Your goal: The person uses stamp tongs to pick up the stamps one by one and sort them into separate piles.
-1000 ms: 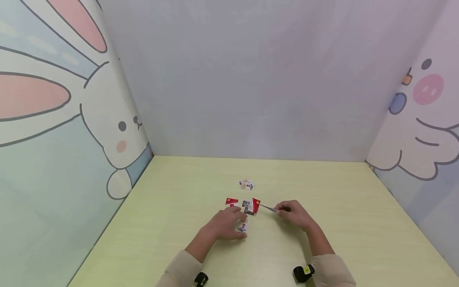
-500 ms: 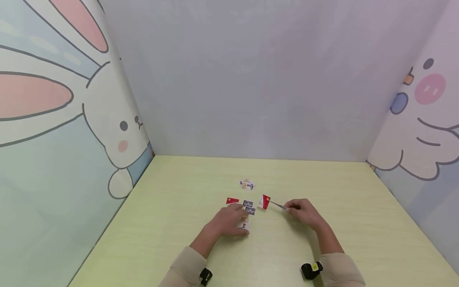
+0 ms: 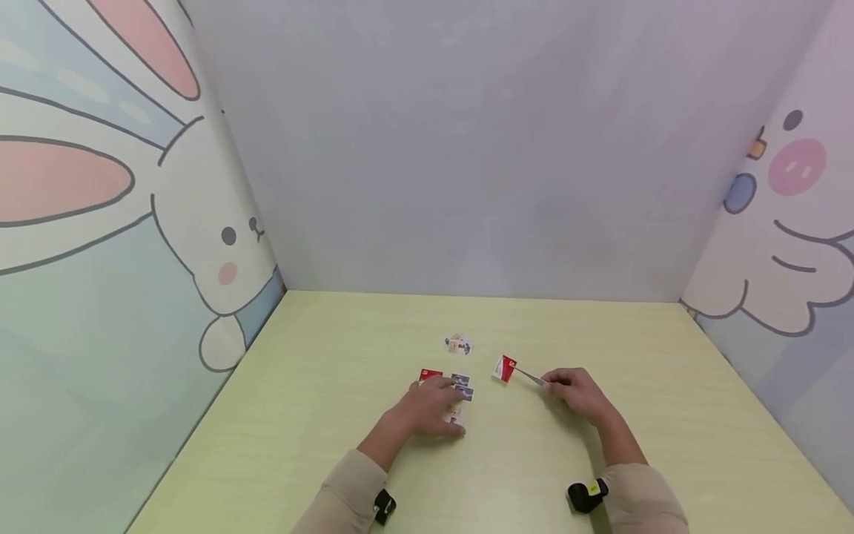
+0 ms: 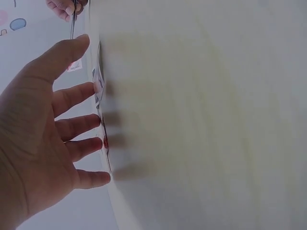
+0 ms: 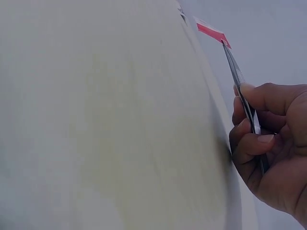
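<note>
While the right hand point(image 3: 579, 394) pinched the tweezers point(image 3: 530, 377) between thumb and curled fingers, their tips had the red-and-white card point(image 3: 505, 368) by its red corner, out to the right of the grey pictures point(image 3: 460, 380), and what a slender hold that was! Left of those grey pictures and partly across them, the left hand point(image 3: 427, 408) lay spread, fingers nearly straight, gripping nothing, its fingertips resting or pressing, hard to say which. Trouble looked likeliest at that pinched corner: a slack squeeze, and the card could have swivelled or dropped; too fierce a squeeze, and it might have creased. Danger under the spread fingers, too, because one sideways drag could have skewed the grey pictures, the red paper point(image 3: 431, 374) to their left or the pale paper point(image 3: 454, 413) on their near side. Only the pale cut-out point(image 3: 458, 344), beyond the grey pictures, seemed out of harm's way. And how the views split! From the head, the whole layout was plain, but not whether the card was in the air; the right wrist view answered that, showing it raised above the table point(image 3: 333, 356). The left wrist view caught the palm standing off the surface, the thumb seemingly lifted as well, which the head view did not give.
</note>
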The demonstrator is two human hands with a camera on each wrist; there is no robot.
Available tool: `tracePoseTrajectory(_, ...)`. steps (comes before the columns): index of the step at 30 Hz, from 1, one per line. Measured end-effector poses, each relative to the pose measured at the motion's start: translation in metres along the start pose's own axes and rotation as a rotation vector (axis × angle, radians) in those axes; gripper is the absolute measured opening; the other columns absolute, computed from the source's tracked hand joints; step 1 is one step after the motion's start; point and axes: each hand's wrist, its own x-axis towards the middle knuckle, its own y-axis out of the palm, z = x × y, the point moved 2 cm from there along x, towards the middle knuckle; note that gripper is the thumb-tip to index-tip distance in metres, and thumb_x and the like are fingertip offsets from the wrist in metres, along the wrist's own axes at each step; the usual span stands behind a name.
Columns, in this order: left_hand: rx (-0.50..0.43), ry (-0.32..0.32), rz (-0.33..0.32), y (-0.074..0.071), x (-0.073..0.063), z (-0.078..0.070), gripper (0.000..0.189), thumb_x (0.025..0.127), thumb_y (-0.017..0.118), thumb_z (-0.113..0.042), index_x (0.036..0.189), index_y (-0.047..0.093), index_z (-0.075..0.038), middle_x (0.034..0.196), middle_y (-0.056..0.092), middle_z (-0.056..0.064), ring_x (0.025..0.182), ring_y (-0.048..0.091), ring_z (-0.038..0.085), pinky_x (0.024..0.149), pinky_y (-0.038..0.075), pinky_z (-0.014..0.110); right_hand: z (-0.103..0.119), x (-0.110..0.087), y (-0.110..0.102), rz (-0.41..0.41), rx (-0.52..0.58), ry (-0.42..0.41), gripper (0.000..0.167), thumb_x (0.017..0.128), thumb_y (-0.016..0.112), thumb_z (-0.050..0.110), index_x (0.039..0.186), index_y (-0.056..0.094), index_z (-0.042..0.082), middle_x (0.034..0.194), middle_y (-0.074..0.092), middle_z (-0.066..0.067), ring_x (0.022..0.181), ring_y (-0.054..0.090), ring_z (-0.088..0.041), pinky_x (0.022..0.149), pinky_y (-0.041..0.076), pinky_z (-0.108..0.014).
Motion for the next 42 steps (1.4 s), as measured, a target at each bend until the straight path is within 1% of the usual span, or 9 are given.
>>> tracePoseTrajectory(6,-0.029,-0.022,0.026,0.001,0.002,0.002,0.057,0.078,0.066,-0.052,0.127,0.058,-0.024,0.135,0.047,0.002,0.124,0.040,0.021,0.095,0.037,0.048,-0.002,0.007,-0.007,-0.021,0.016,0.058,0.016,0.090,0.055,0.003,0.100,0.063,-0.006,0.069,0.050,-0.007,0.058,0.041,-0.017,0.050,0.036,-0.028)
tracePoseTrajectory(10,-0.028,-0.022,0.028,0.002,0.002,0.001,0.058,0.077,0.067,-0.053,0.127,0.057,-0.024,0.136,0.046,0.003,0.125,0.040,0.021,0.095,0.037,0.048,0.000,0.013,-0.010,-0.031,0.001,0.064,0.017,0.090,0.053,0.002,0.101,0.063,-0.008,0.068,0.049,-0.007,0.059,0.041,-0.018,0.051,0.037,-0.029)
tracePoseTrajectory(14,-0.027,-0.022,0.029,0.002,0.002,0.001,0.060,0.077,0.067,-0.053,0.128,0.057,-0.024,0.136,0.046,0.003,0.125,0.040,0.022,0.095,0.037,0.048,0.002,0.020,-0.011,-0.048,-0.036,0.068,0.018,0.090,0.053,0.002,0.101,0.063,-0.008,0.069,0.050,-0.006,0.061,0.042,-0.018,0.053,0.037,-0.031)
tracePoseTrajectory(19,-0.050,-0.033,0.042,0.002,0.001,-0.001,0.060,0.077,0.068,-0.052,0.128,0.057,-0.023,0.137,0.045,0.004,0.125,0.039,0.023,0.096,0.036,0.051,0.002,0.028,-0.010,-0.070,-0.065,0.088,0.018,0.089,0.054,0.002,0.100,0.064,-0.008,0.072,0.051,-0.006,0.064,0.043,-0.019,0.055,0.037,-0.031)
tracePoseTrajectory(24,-0.051,-0.033,0.043,0.000,0.000,-0.002,0.059,0.076,0.069,-0.051,0.126,0.058,-0.022,0.136,0.046,0.003,0.125,0.040,0.022,0.094,0.036,0.053,0.002,0.034,-0.009,-0.085,-0.082,0.102,0.019,0.087,0.053,0.002,0.099,0.064,-0.009,0.075,0.053,-0.007,0.064,0.044,-0.020,0.054,0.037,-0.032)
tracePoseTrajectory(29,-0.050,-0.038,0.046,0.000,0.000,-0.002,0.058,0.077,0.069,-0.051,0.127,0.057,-0.023,0.136,0.045,0.002,0.125,0.038,0.022,0.096,0.035,0.052,0.002,0.042,-0.007,-0.111,-0.108,0.126,0.021,0.087,0.052,0.002,0.099,0.064,-0.009,0.078,0.054,-0.009,0.064,0.045,-0.019,0.054,0.038,-0.031)
tracePoseTrajectory(34,-0.050,-0.019,0.026,0.003,0.000,-0.001,0.056,0.078,0.068,-0.050,0.126,0.058,-0.024,0.135,0.046,0.002,0.124,0.039,0.022,0.097,0.036,0.046,0.000,0.047,-0.005,-0.133,-0.111,0.169,0.020,0.086,0.052,0.002,0.099,0.064,-0.008,0.079,0.056,-0.010,0.063,0.046,-0.019,0.053,0.039,-0.031)
tracePoseTrajectory(38,-0.021,-0.003,-0.001,0.004,0.000,0.000,0.053,0.078,0.068,-0.049,0.123,0.060,-0.023,0.131,0.049,0.002,0.121,0.042,0.021,0.098,0.036,0.039,0.000,0.050,-0.003,-0.150,-0.113,0.163,0.019,0.086,0.054,0.002,0.096,0.065,-0.009,0.078,0.056,-0.009,0.063,0.047,-0.019,0.054,0.039,-0.030)
tracePoseTrajectory(42,-0.015,0.007,-0.011,0.003,-0.001,0.000,0.052,0.079,0.068,-0.047,0.123,0.060,-0.022,0.129,0.051,0.001,0.120,0.043,0.020,0.098,0.036,0.036,0.003,0.052,0.000,-0.157,-0.137,0.155,0.018,0.085,0.055,0.002,0.094,0.066,-0.009,0.076,0.056,-0.009,0.063,0.047,-0.017,0.054,0.040,-0.029)
